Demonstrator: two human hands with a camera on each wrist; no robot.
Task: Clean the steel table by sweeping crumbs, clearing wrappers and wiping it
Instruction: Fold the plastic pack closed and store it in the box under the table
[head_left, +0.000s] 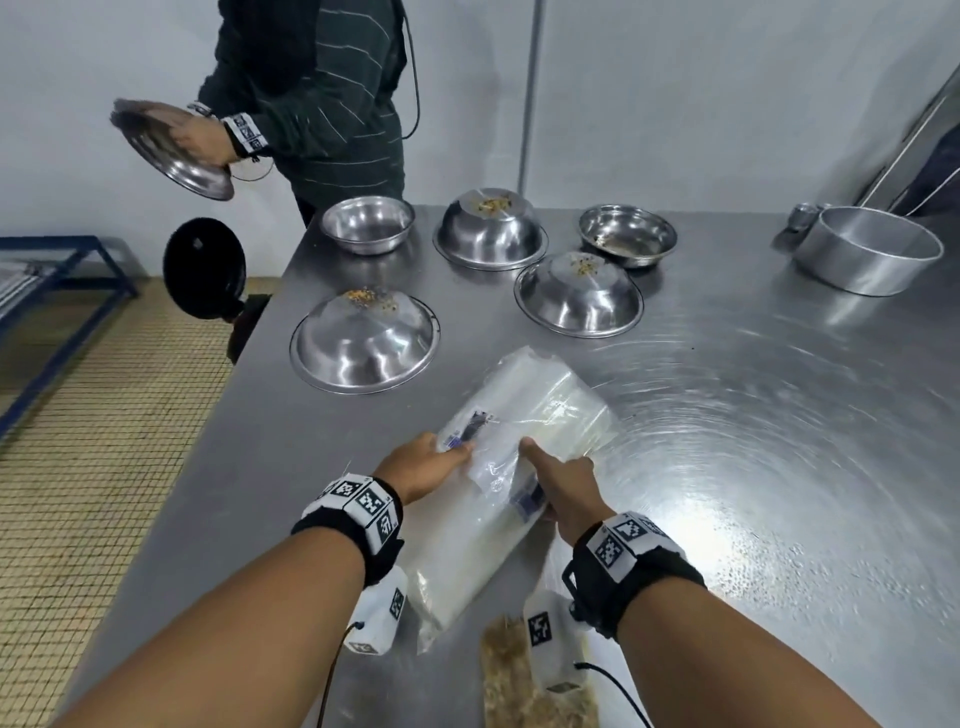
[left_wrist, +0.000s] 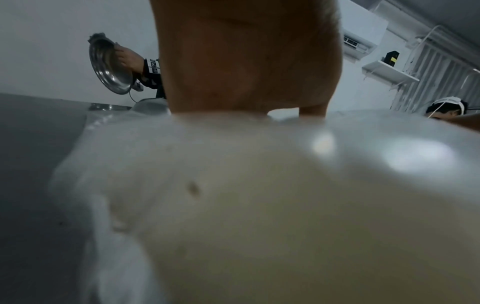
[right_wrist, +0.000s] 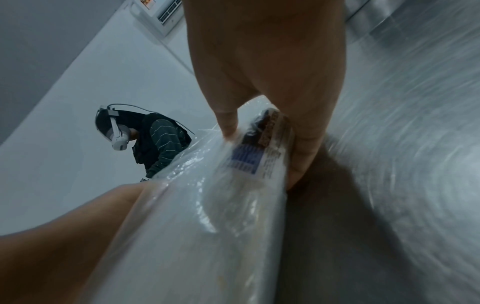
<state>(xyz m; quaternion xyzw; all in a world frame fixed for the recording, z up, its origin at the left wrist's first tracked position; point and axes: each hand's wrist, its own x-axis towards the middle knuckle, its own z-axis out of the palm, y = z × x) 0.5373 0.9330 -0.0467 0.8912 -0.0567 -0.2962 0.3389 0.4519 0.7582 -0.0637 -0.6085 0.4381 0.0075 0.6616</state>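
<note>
Lying on the shiny grey steel table (head_left: 753, 415) is a pile of clear plastic wrappers (head_left: 498, 467). The left hand (head_left: 421, 465) and right hand (head_left: 563, 493) both pinch it, fingers curled. Round steel bowls (head_left: 363, 343) with crumbs sit just behind. Another person's hand holds a steel plate (head_left: 171, 148).

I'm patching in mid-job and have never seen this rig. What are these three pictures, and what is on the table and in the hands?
No machine here: a person wears one camera on the head and one on each wrist. The head view looks down at the steel table. Both hands, left hand and right hand, grip a clear plastic wrapper; the right wrist view shows thumb and fingers pinching it. Behind it stand five steel bowls, three upside down with crumbs on top, and a round pan. A second person holds another bowl.
</note>
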